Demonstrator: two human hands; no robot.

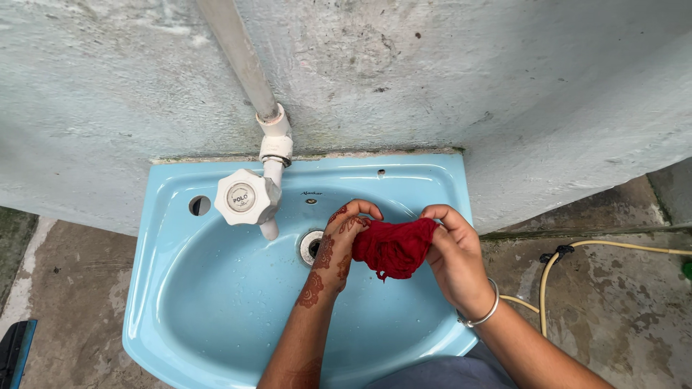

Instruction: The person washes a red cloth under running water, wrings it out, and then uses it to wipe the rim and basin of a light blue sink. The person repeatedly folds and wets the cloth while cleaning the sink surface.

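From the head camera I see both hands over a light blue wash basin point(166, 288) fixed to a rough, pale plastered wall point(504, 79). Between them is a bunched piece of dark red cloth point(393, 247), held above the bowl, just right of the drain point(311, 246). My left hand point(339, 241), patterned with reddish-brown henna, has its fingers curled around the cloth's left edge. My right hand point(455, 258) is closed on the right side, thumb and fingers pinching the fabric; a thin silver bangle point(486, 311) sits on that wrist. The cloth hangs clear of the basin surface, with a short thread dangling below it.

At the basin's back rim stands a white plastic tap point(247, 197) with a lobed knob; on the knob's face is a small round grey label. A grey pipe point(238, 54) runs up the wall from it. A round hole point(200, 205) shows in the rim left of the tap. Water drops dot the bowl.

Right of the basin, a yellowish hose point(577, 252) curves across the stained concrete floor point(613, 317).
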